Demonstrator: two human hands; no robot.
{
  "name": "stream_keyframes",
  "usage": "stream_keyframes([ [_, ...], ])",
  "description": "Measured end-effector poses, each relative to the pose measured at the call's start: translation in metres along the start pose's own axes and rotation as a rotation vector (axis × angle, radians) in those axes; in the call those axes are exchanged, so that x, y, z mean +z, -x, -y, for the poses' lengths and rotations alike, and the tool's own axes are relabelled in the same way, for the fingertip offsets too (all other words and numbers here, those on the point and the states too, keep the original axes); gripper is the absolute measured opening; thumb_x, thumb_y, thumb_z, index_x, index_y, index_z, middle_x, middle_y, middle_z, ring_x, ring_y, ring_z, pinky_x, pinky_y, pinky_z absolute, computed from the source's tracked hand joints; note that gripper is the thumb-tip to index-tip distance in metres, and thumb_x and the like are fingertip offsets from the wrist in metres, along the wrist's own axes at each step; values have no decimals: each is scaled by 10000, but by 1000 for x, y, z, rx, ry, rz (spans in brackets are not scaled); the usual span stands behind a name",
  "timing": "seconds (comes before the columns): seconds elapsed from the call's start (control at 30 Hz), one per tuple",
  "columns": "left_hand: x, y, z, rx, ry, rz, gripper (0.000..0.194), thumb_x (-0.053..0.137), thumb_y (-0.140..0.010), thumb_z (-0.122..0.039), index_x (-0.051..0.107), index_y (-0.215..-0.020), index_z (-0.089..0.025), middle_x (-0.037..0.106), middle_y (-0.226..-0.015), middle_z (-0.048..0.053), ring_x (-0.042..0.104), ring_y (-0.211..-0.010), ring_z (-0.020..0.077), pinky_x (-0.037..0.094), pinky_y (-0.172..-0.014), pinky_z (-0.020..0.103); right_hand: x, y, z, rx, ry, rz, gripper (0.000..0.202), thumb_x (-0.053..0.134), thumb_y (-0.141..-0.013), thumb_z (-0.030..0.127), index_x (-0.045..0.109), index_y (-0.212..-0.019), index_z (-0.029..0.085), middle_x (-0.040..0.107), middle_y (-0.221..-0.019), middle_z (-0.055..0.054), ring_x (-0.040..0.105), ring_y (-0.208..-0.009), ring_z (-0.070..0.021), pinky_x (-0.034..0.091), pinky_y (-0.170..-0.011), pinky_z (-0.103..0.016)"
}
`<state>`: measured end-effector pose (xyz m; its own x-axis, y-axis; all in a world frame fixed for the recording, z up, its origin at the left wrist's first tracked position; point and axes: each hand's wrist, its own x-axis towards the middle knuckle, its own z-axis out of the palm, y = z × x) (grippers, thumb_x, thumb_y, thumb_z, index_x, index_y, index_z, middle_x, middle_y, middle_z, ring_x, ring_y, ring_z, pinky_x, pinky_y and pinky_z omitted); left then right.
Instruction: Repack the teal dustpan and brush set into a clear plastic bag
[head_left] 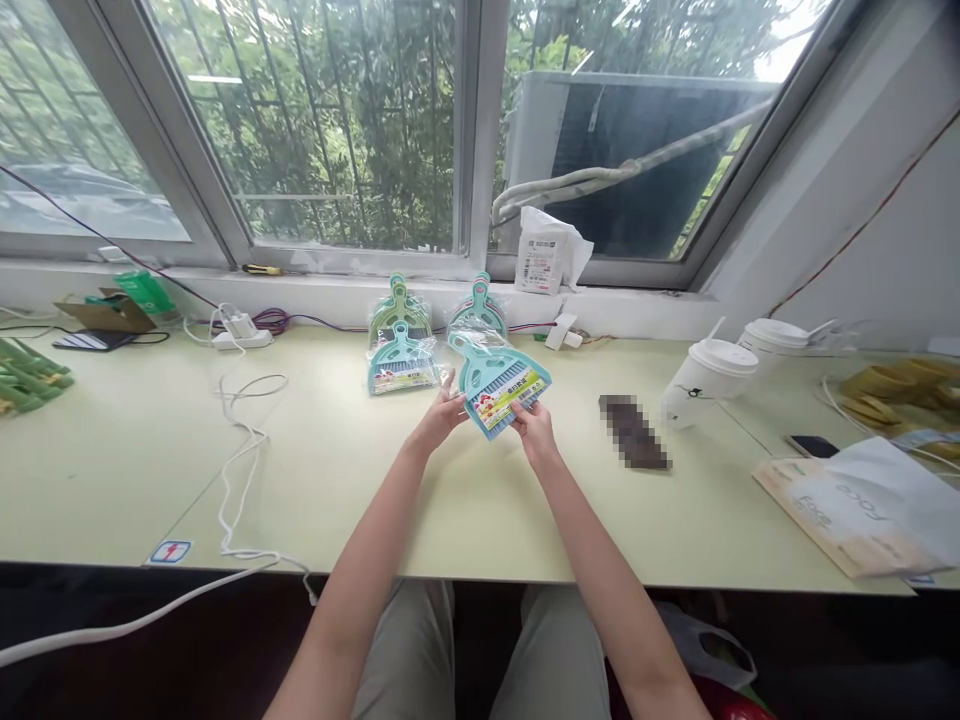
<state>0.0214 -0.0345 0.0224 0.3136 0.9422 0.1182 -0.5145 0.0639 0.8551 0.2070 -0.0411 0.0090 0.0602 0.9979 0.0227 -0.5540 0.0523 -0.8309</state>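
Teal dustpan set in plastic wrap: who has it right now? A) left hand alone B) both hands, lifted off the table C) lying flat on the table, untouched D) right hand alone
B: the left hand grips the left edge and the right hand the lower right edge of the teal dustpan set, held above the table; other wrapped sets lie behind it.

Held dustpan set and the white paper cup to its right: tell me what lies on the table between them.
In the head view, a dark blurred flat object lies on the table between the held dustpan set and the white paper cup.
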Motion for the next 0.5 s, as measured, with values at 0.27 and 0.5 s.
stream_keyframes([
  [0.27, 0, -8, 12, -56, -48, -45, 452, 565, -849, -499, 585, -1199, -212, 648, -1191, 83, 607, -1082, 245, 471, -926, 385, -5, -5, 3, 53, 66, 36, 382, 830, -586, 284, 638, -893, 163, 719, -933, -63, 683, -872, -227, 583, -811, -399],
  [0.5, 12, -2, 21, -292, -112, 171, 479, 657, -808, -412, 581, -1231, -202, 598, -1264, 144, 587, -1135, 298, 444, -959, 462, -3, -5, 6, -68, 42, -38, 342, 805, -623, 282, 621, -892, 179, 705, -985, -57, 672, -942, -229, 576, -849, -397],
])
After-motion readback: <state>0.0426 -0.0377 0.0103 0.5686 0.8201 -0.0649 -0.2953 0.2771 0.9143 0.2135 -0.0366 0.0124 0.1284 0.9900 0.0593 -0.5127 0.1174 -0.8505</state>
